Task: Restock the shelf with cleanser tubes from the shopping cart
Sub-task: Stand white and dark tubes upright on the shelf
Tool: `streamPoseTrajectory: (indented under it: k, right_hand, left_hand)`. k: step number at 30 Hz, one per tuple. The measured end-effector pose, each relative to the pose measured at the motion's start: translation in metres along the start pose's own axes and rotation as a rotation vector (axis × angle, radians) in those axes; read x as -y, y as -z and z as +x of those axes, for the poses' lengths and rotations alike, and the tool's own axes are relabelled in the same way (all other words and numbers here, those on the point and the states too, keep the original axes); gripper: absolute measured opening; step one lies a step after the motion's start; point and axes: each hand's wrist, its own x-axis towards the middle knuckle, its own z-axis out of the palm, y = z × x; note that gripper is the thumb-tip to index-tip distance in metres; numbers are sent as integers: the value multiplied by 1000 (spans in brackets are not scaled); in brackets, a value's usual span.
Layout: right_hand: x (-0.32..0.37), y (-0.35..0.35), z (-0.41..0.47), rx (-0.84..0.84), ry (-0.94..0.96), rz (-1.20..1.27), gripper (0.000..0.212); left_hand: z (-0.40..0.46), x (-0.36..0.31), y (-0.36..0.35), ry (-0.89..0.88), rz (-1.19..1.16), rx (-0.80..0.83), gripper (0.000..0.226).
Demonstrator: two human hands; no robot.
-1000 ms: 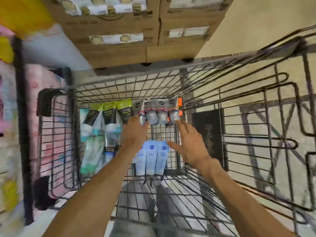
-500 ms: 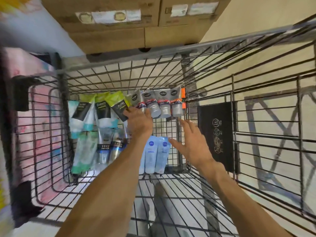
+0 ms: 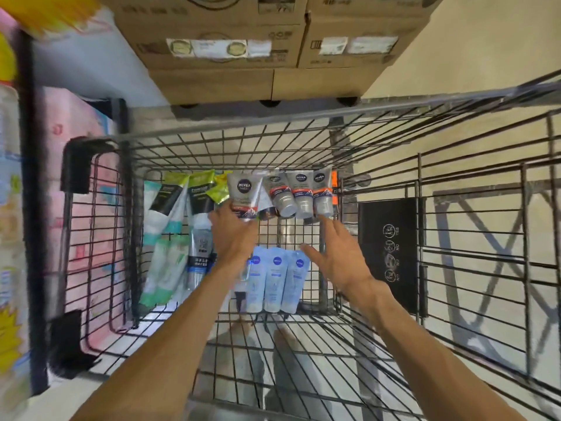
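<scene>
Cart (image 3: 194, 141) interior, seen from above, with both hands reaching toward the far end. Your left hand (image 3: 235, 235) grips a grey cleanser tube (image 3: 244, 194) near its cap, lifted and tilted out of the row; your right hand (image 3: 337, 256) hovers with fingers spread and holds nothing, its fingertips close to the three remaining grey tubes (image 3: 302, 192). To finish this pick cleanly, you would do well to draw the held tube straight up, clear of its neighbour, and let the free hand steady or gather the rest of the row so nothing slides through the wire floor. Legible print: "NIVEA" in a dark roundel on the grey tubes, and again on the three pale blue tubes (image 3: 274, 278) lying nearer you. A silver tube (image 3: 198, 253) to the left reads "MEN". The green-and-black tubes (image 3: 182, 192) carry writing too blurred to read. A black panel (image 3: 390, 247) on the cart's right wall shows icons marked "YES" and "NO". Cardboard boxes (image 3: 273, 47) stand beyond the cart.
</scene>
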Motion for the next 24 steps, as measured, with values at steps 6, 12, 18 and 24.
streamPoseTrajectory:
  k: [6,12,18,24]
  right_hand:
    - [45,-3,43,23,26,-77,80]
    - [81,-26,107,30,-70,-154,79]
    - [95,-52,144,-35,-288,-172,62]
    - [86,-53,146,59,-320,-270,56]
  left_hand:
    - [-4,45,48,19,0,-28,56]
    - [-6,84,79,36,-96,-43,44]
    - [-6,117,95,62,-167,-49,52]
    - [-13,127,100,55,-154,-67,52]
